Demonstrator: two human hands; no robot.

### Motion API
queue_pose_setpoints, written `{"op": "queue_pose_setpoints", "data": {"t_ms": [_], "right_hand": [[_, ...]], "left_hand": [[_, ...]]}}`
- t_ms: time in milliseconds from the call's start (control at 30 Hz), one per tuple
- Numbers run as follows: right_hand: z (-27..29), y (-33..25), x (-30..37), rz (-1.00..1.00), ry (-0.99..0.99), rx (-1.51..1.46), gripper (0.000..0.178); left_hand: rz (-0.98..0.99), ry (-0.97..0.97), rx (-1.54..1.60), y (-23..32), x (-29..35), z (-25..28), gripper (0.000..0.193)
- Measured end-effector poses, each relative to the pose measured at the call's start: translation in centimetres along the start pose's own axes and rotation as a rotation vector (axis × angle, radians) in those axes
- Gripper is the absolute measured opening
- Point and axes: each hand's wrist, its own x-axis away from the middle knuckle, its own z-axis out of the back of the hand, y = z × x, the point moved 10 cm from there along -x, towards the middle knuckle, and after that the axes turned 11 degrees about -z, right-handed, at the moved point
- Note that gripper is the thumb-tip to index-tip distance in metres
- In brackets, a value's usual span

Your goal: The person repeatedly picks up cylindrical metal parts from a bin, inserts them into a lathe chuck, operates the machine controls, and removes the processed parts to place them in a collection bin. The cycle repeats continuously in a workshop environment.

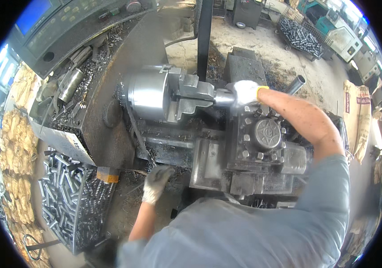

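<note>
Right hand (244, 93) touched a part (222, 97), chuck (148, 93) stood left of its fingers, tool post (264, 136) sat beside them, left hand (156, 182) hung with fingers near a rod (137, 133)

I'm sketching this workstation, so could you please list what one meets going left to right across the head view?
Brown bundles, bin of metal pieces, machine chuck, gloved right hand, metal pipe, tan sack.

Wearer: grey-blue short-sleeved shirt (244, 230); right work glove (244, 92) white, yellow cuff edging (261, 93); left work glove (156, 183) off-white at wrist, greyish toward fingers.
</note>
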Motion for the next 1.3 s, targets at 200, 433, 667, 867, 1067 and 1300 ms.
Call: {"op": "queue_pose_setpoints", "data": {"t_ms": [200, 433, 667, 867, 1067, 1300], "right_hand": [[-1.9, -0.7, -2.5, 0.167, -0.036, -0.269, 0.077], [-3.9, 0.8, -5.1, 0.045, -0.148, -0.188, 0.047], [0.8, -2.1, -1.7, 0.19, 0.186, -0.333, 0.076], [7.5, 0.0, 14.5, 0.021, 0.618, -0.574, 0.052], [5.2, -0.9, 26.6, 0.025, 0.777, -0.917, 0.04], [7.2, 5.0, 29.3, 0.026, 0.938, -0.998, 0.04]], "left_hand": [[0.116, 0.905, 0.672, -12.0, 7.9, 17.0, 0.052], [0.367, 0.746, 0.917, -13.7, 7.9, 22.0, 0.04], [0.064, 0.874, 0.243, -10.7, 7.7, 25.5, 0.031], [-0.05, 0.991, -0.614, 2.4, 9.7, 24.4, 0.035], [-0.998, 0.532, -0.871, 25.9, -3.1, 14.0, 0.047], [-0.746, 0.504, -1.288, 38.6, -26.2, 9.1, 0.083]]}}
